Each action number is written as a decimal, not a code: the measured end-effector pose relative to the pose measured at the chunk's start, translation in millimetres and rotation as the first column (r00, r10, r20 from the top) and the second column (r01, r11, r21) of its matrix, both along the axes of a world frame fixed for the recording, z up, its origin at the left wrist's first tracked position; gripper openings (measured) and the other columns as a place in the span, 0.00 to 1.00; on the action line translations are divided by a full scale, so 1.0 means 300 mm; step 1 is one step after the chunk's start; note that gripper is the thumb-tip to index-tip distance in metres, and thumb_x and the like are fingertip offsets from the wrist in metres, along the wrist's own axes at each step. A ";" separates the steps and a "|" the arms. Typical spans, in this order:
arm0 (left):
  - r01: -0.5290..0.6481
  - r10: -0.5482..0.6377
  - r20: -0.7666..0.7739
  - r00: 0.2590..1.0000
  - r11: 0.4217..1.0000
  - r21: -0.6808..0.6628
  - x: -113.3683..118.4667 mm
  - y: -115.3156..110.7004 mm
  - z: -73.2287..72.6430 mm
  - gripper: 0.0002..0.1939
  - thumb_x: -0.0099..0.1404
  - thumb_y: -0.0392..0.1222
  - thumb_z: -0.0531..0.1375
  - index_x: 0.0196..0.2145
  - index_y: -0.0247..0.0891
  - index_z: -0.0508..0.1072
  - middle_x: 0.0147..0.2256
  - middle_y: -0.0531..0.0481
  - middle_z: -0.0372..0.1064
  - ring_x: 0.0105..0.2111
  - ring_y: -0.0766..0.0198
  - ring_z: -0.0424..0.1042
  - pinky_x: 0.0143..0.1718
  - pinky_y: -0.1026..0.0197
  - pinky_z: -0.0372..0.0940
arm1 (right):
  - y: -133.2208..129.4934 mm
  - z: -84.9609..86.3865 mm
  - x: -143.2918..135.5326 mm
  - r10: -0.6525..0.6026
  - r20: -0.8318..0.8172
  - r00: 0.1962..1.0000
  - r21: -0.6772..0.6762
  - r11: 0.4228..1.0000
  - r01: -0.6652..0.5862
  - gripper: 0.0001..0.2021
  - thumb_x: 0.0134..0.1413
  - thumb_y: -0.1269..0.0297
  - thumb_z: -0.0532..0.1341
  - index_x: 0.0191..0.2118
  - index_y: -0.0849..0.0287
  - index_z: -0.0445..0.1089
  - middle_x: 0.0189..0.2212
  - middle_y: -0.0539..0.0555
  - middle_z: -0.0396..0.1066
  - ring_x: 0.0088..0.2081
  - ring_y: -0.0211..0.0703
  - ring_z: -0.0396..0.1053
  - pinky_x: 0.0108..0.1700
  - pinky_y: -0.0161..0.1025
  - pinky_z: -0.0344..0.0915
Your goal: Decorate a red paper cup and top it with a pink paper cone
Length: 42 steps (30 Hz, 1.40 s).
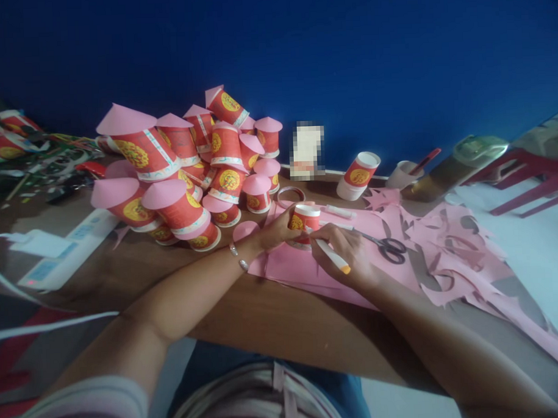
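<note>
Left hand (277, 231): fingers pinch round red-white paper cup (305, 219). Right hand (354, 259): fingers wrap white plastic pen (330, 255). Brace cup, stroke lightly.

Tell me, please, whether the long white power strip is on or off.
On, it appears: a small red light glows at the near end of the long white power strip.

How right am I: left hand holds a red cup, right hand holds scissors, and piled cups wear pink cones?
Only the scissors are wrong: the head view shows them lying on the pink paper, while the right hand holds a white, pen-shaped tool. The left hand does hold a red cup, and piled cups wear pink cones.
</note>
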<state>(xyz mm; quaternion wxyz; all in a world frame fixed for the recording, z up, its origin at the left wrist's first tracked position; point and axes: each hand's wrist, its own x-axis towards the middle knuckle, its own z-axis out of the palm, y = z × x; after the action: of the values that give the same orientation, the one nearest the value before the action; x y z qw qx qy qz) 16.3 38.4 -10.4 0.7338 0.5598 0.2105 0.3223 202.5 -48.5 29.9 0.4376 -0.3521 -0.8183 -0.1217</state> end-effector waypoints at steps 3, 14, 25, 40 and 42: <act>0.008 -0.008 -0.002 1.000 1.000 -0.006 -0.002 0.000 0.000 0.50 0.54 0.52 0.79 0.69 0.43 0.65 0.55 0.37 0.76 0.52 0.48 0.79 0.51 0.50 0.74 | -0.001 -0.011 -0.001 -0.018 -0.002 1.000 0.000 1.000 0.018 0.04 0.67 0.71 0.59 0.41 0.55 0.69 0.28 0.49 0.77 0.26 0.39 0.74 0.28 0.36 0.65; 0.022 -0.022 -0.005 1.000 0.999 -0.034 -0.003 -0.001 0.001 0.53 0.53 0.46 0.78 0.72 0.46 0.62 0.55 0.38 0.76 0.49 0.49 0.80 0.46 0.53 0.75 | -0.003 -0.015 -0.003 -0.023 -0.008 1.000 -0.007 1.000 0.023 0.04 0.66 0.71 0.60 0.41 0.54 0.69 0.28 0.48 0.78 0.25 0.38 0.74 0.27 0.36 0.64; 0.025 -0.023 0.035 0.999 0.998 -0.051 -0.007 0.004 -0.009 0.53 0.53 0.45 0.78 0.72 0.50 0.61 0.58 0.39 0.74 0.51 0.50 0.79 0.43 0.57 0.74 | -0.007 -0.014 -0.002 -0.005 -0.011 1.000 -0.032 0.999 0.005 0.04 0.66 0.71 0.59 0.41 0.55 0.69 0.27 0.49 0.77 0.24 0.39 0.73 0.27 0.36 0.64; 0.075 -0.062 0.126 0.990 0.992 -0.100 -0.008 0.008 0.022 0.44 0.55 0.42 0.76 0.67 0.42 0.67 0.51 0.40 0.79 0.53 0.46 0.78 0.52 0.49 0.73 | 0.006 -0.015 0.010 -0.047 -0.035 0.998 -0.028 0.999 0.046 0.03 0.68 0.70 0.59 0.40 0.54 0.67 0.25 0.47 0.75 0.23 0.38 0.72 0.27 0.36 0.65; 0.087 -0.074 0.139 0.987 0.992 -0.087 -0.007 0.010 0.026 0.41 0.56 0.42 0.76 0.65 0.42 0.69 0.50 0.42 0.79 0.54 0.47 0.78 0.54 0.49 0.72 | 0.008 -0.015 0.014 -0.061 -0.033 0.998 -0.026 0.998 0.060 0.03 0.67 0.70 0.60 0.40 0.54 0.67 0.25 0.47 0.75 0.23 0.39 0.73 0.27 0.36 0.65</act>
<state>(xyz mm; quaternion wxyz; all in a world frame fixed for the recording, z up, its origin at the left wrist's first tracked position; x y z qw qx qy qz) 14.0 41.3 -2.5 0.7841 0.5099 0.1519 0.3195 206.9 -46.2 25.3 0.4431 -0.3840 -0.8013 -0.1188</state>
